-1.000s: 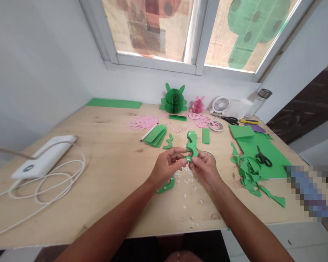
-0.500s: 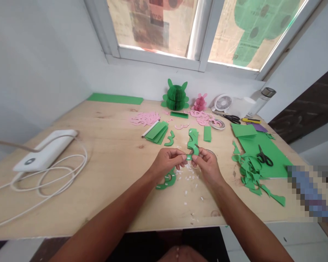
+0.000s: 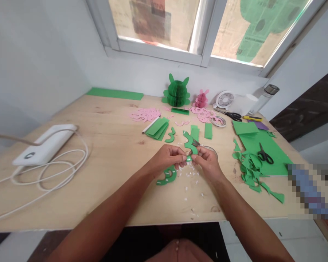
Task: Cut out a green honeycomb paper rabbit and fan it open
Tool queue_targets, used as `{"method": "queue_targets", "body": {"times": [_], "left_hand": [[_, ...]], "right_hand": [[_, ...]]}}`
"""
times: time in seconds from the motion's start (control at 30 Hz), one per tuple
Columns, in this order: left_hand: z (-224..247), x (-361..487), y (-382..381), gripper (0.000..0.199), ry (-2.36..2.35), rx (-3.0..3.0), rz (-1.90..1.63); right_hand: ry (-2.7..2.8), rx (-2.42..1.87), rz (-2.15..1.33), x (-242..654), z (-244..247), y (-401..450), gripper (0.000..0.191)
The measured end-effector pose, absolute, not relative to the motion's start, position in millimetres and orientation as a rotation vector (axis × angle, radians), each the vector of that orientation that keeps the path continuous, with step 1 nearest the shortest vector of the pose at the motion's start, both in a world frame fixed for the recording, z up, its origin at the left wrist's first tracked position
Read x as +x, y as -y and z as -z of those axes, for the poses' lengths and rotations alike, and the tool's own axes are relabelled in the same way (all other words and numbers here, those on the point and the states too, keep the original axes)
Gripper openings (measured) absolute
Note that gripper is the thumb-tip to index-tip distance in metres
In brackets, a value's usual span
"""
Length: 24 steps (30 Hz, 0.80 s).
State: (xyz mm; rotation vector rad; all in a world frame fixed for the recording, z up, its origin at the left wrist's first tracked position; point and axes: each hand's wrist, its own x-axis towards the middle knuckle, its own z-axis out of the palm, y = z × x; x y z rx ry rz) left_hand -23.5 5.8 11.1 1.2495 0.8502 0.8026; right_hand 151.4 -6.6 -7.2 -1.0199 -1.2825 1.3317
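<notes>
A wavy green paper cutout (image 3: 190,145) is pinched between my two hands above the wooden table, small white strips showing on it. My left hand (image 3: 168,159) grips its lower left end, thumb against fingers. Close beside it, my right hand (image 3: 208,162) holds the cutout's lower right part. A small dark object (image 3: 196,142) sticks out by the right fingers; its kind is unclear. Below my left hand lies another curved green cutout (image 3: 166,178) with white strips, partly hidden. White paper bits (image 3: 188,174) are scattered under my hands.
Green scraps (image 3: 250,171) and black scissors (image 3: 265,154) lie right, by a green sheet (image 3: 276,153). Folded green papers (image 3: 157,129), pink cutouts (image 3: 144,114) and a tape roll (image 3: 218,121) are farther back. A white power strip (image 3: 45,143) with a looped cable is left.
The cutout in my hands has tilted, its upper end now leaning left of the green strips behind it. Both hands keep hold of it. The view has shifted slightly.
</notes>
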Motion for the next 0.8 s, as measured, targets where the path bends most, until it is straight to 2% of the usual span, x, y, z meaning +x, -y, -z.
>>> {"method": "queue_targets", "body": {"times": [0.57,0.8], "left_hand": [[-7.0,-24.3,-7.0,0.017,-0.826,1.215,-0.809],[-7.9,-18.4,-6.0,0.014,-1.061,1.323,-1.108]], "right_hand": [[1.286,-1.008,-1.343,150.2,7.8,6.0,0.015],[1.252,-1.204,-0.895,146.5,4.5,9.8,0.009]]}}
